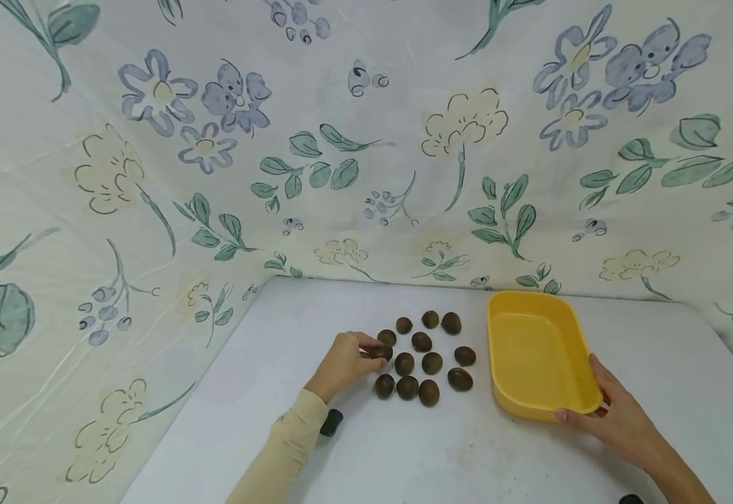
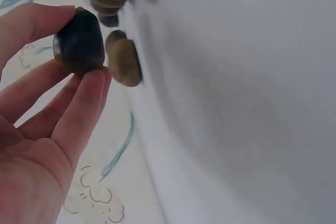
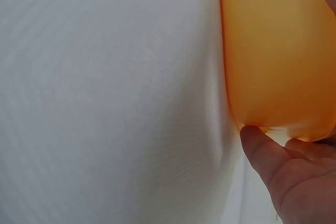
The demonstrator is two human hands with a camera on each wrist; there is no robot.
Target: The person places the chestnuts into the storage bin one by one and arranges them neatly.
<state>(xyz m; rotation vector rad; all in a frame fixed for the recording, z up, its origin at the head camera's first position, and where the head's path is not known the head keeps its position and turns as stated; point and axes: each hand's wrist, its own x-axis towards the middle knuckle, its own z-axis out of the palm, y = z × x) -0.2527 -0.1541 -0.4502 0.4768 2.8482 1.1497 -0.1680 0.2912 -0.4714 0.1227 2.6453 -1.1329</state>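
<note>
My left hand (image 1: 346, 362) pinches a chestnut (image 1: 381, 353) between thumb and fingertips, at the left edge of a loose group of brown chestnuts (image 1: 432, 362) on the white table. In the left wrist view the held chestnut (image 2: 80, 40) looks dark and glossy, with a browner lower edge. My right hand (image 1: 621, 413) grips the near right corner of a yellow plastic tub (image 1: 533, 410), thumb at the near wall and fingers along the right side. The tub's visible floor is bare. In the right wrist view, fingertips (image 3: 252, 134) press against the tub's wall (image 3: 278, 66).
The white table (image 1: 416, 455) meets a flower-patterned cloth (image 1: 366, 175) at the back and left. A small black object (image 1: 331, 423) shows beside the left sleeve, and another dark one (image 1: 631, 499) at the bottom edge near the right forearm.
</note>
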